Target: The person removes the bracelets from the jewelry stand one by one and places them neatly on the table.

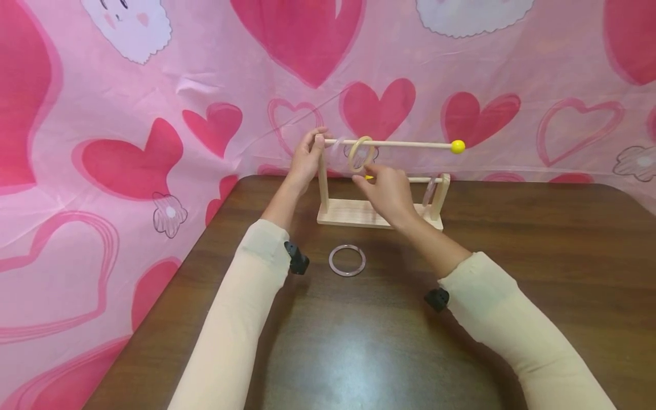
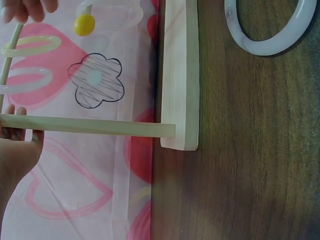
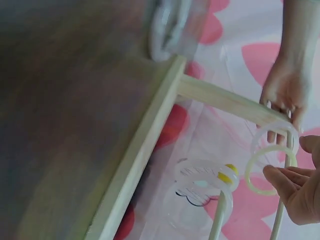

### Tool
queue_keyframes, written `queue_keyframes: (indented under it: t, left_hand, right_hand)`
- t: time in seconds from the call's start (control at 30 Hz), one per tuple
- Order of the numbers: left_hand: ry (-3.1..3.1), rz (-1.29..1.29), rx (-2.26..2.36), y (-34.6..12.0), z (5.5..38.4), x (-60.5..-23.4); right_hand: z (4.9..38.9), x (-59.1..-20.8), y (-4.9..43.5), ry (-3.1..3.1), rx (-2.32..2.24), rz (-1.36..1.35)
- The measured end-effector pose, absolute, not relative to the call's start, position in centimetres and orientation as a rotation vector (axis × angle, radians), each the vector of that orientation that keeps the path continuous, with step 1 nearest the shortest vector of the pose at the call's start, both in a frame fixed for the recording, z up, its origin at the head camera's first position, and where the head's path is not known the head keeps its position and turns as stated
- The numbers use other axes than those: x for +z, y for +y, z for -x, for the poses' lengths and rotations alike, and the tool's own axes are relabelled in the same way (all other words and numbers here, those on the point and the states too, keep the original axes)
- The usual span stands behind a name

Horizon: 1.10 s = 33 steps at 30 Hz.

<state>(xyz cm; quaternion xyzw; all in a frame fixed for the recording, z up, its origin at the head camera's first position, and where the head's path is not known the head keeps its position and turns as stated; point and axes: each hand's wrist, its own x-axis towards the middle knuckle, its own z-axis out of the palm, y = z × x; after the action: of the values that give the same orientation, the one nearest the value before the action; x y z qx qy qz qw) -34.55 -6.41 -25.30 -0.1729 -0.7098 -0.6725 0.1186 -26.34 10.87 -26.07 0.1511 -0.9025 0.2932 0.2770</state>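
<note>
A wooden stand (image 1: 353, 212) with two upright posts and two horizontal rods stands on the table. My left hand (image 1: 306, 159) grips the top of its left post (image 2: 100, 125). A pale yellow ring (image 1: 353, 156) hangs on the upper rod (image 1: 410, 144), and a translucent ring (image 2: 25, 81) hangs nearer that post. Just below and right of the yellow ring is my right hand (image 1: 390, 191), thumb and fingers apart; whether a fingertip touches the ring I cannot tell. Translucent rings (image 3: 200, 172) surround the lower rod (image 3: 218, 215), which the right hand partly hides in the head view.
A lilac ring (image 1: 347, 275) lies flat on the brown table (image 1: 328, 336) in front of the stand. A yellow ball (image 1: 458, 147) caps the upper rod's free end. Behind the table hangs a pink cloth (image 1: 215, 74) printed with hearts.
</note>
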Motion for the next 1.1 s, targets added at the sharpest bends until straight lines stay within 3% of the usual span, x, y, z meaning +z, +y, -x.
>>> queue_keyframes:
  t: [1.1]
  left_hand:
    - [-2.077, 0.512, -1.992, -6.5, 34.5, -25.5]
  right_hand:
    - [29.4, -24.8, 7.9, -2.334, 0.737, -0.178]
